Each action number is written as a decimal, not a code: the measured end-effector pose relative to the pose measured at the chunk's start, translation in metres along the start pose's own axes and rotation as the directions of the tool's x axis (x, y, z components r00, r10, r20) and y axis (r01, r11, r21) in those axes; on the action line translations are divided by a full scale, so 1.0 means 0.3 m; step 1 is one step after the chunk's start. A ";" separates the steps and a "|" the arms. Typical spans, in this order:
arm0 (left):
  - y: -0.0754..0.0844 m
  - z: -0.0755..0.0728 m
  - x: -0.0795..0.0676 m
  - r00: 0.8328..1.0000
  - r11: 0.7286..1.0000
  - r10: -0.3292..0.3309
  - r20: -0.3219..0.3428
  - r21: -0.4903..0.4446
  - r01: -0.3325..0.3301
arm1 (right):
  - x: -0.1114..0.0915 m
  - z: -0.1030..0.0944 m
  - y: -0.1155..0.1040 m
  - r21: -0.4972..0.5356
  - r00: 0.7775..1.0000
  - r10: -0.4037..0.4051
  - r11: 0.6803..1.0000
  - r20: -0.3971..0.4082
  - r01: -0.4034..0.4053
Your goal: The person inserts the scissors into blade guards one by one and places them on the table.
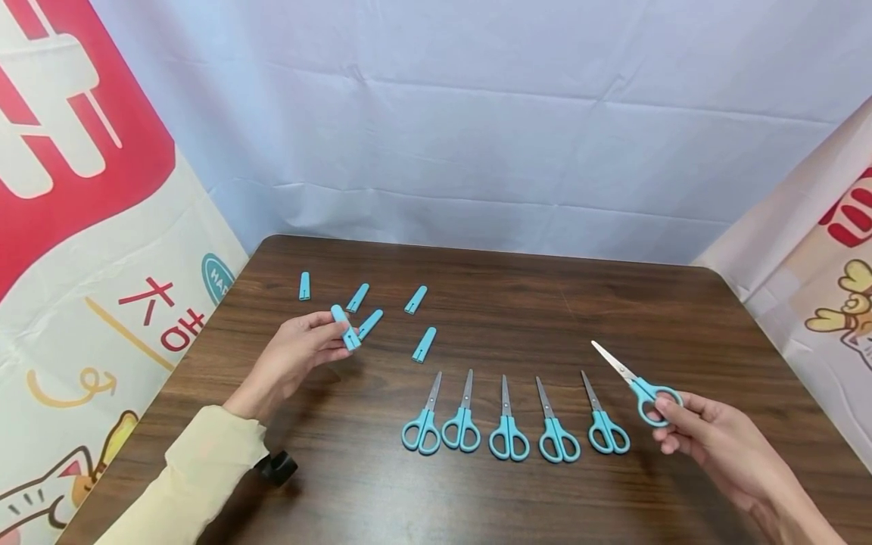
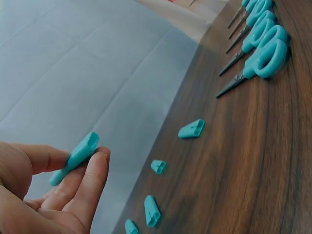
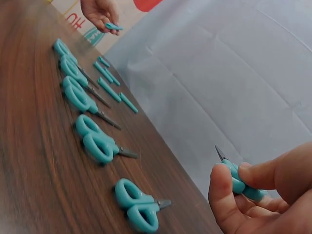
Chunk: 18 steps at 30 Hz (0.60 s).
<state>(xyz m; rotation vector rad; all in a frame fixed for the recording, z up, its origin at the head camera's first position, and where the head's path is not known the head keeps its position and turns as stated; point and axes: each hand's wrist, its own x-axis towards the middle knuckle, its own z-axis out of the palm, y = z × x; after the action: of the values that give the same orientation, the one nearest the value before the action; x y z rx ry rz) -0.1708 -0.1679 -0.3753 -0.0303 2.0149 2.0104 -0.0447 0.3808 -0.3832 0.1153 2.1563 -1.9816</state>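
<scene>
Between thumb and fingers, my left hand [image 1: 303,347] pinches a light-blue scissor cap [image 1: 346,328] above the left part of the table; the left wrist view shows the cap [image 2: 74,160] slanting, its slotted end up. My right hand [image 1: 722,443] holds a pair of scissors [image 1: 641,387] by its blue handles, off the table at the right. Its bare, closed blades point away and to the left. In the right wrist view the fingers partly hide the scissors' handles [image 3: 234,170]. The two hands are far apart, and the held cap and blades do not touch.
Several uncapped scissors [image 1: 506,435] lie in a row on the brown wooden table [image 1: 511,499], tips pointing away. Several loose caps [image 1: 424,345] are scattered behind and left of them, one [image 1: 371,323] close to my left hand. A pale cloth [image 1: 477,151] hangs behind the table.
</scene>
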 end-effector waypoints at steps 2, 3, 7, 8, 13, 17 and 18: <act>0.008 0.014 0.005 1.000 1.000 0.003 0.004 -0.006 -0.003 | 0.003 0.010 -0.011 0.003 1.000 -0.015 1.000 0.017 0.015; 0.011 0.021 0.007 1.000 1.000 0.006 0.005 -0.006 -0.006 | 0.005 0.015 -0.017 0.006 1.000 -0.019 1.000 0.024 0.019; 0.024 0.047 0.021 1.000 1.000 0.018 0.007 -0.020 -0.018 | 0.018 0.039 -0.044 0.013 0.999 -0.033 0.999 0.032 0.033; 0.027 0.053 0.025 1.000 1.000 0.020 0.005 -0.020 -0.020 | 0.021 0.046 -0.050 0.017 0.999 -0.035 0.999 0.035 0.035; 0.039 0.087 0.045 0.999 0.999 0.033 0.001 -0.032 -0.033 | 0.038 0.081 -0.071 0.022 0.997 -0.039 0.999 0.066 0.038; 0.048 0.118 0.061 0.999 0.998 0.047 0.004 -0.053 -0.047 | 0.055 0.119 -0.086 0.021 0.997 -0.029 0.999 0.076 0.028; 0.050 0.125 0.065 0.999 0.997 0.050 0.001 -0.057 -0.049 | 0.060 0.129 -0.091 0.021 0.996 -0.028 0.999 0.082 0.026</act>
<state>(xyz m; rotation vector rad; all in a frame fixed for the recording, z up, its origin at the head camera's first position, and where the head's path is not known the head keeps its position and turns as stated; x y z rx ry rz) -0.1856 -0.1271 -0.3643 0.0098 1.9752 2.0969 -0.0636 0.3383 -0.3631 0.0075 2.0989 -1.9861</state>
